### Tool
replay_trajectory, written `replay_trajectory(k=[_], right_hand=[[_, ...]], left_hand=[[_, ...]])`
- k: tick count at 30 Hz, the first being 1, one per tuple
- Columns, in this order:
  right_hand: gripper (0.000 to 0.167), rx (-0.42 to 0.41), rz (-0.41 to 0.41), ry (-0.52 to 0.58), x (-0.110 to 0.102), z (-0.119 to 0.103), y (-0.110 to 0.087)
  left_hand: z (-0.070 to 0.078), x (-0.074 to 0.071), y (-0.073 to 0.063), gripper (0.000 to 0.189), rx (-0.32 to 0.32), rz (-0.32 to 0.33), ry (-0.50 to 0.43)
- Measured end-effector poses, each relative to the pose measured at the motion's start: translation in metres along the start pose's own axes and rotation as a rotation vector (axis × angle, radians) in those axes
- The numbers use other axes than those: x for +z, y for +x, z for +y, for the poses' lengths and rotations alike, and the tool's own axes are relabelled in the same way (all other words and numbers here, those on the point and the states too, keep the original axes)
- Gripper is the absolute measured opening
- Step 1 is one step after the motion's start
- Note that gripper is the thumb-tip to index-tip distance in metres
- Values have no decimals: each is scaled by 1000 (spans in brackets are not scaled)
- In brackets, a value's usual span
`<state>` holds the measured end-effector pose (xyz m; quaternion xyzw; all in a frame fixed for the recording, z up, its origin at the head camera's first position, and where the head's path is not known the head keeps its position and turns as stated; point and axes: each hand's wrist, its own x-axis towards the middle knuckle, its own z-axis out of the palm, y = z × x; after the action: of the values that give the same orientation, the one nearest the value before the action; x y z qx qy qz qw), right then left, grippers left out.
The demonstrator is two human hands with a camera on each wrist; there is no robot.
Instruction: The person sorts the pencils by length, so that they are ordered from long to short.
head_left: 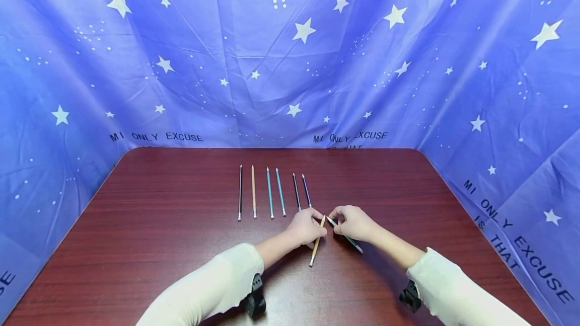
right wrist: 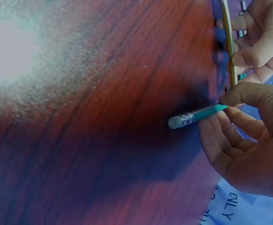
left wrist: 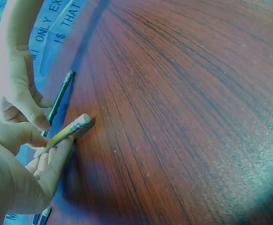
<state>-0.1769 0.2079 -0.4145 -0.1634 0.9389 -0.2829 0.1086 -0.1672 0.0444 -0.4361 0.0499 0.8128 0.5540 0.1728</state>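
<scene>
My left hand (head_left: 306, 226) pinches a yellow pencil (head_left: 315, 250) between thumb and fingers, its white eraser end pointing toward me. Just to the right, my right hand (head_left: 354, 223) pinches a dark green pencil (head_left: 352, 243), eraser end slanting down to the right. The two pencils' sharpened tips come close together between the hands. In the left wrist view the yellow pencil (left wrist: 66, 131) lies across the left fingers, and the right hand (left wrist: 21, 93) is just beyond. The right wrist view shows the green pencil's eraser end (right wrist: 185, 119) jutting from the right hand's grip.
Pencils lie in a row on the brown table (head_left: 158, 225): a black one (head_left: 240, 192), a natural wood one (head_left: 254, 192), two teal ones (head_left: 270, 192), and two dark blue ones (head_left: 296, 191) near the left fingers. A starry blue cloth (head_left: 254, 64) hangs behind the table and along its sides.
</scene>
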Motion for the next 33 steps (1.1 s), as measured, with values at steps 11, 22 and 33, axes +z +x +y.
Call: replay_trajectory(k=[11, 22, 33], right_hand=[[31, 83, 11, 245, -7, -2, 5], [36, 151, 0, 428, -8, -8, 13], [39, 190, -8, 511, -7, -13, 16]], left_hand=[[-2, -11, -1, 34, -21, 15, -260], [-4, -17, -1, 40, -33, 96, -432], [-4, -16, -4, 41, -34, 92, -495]])
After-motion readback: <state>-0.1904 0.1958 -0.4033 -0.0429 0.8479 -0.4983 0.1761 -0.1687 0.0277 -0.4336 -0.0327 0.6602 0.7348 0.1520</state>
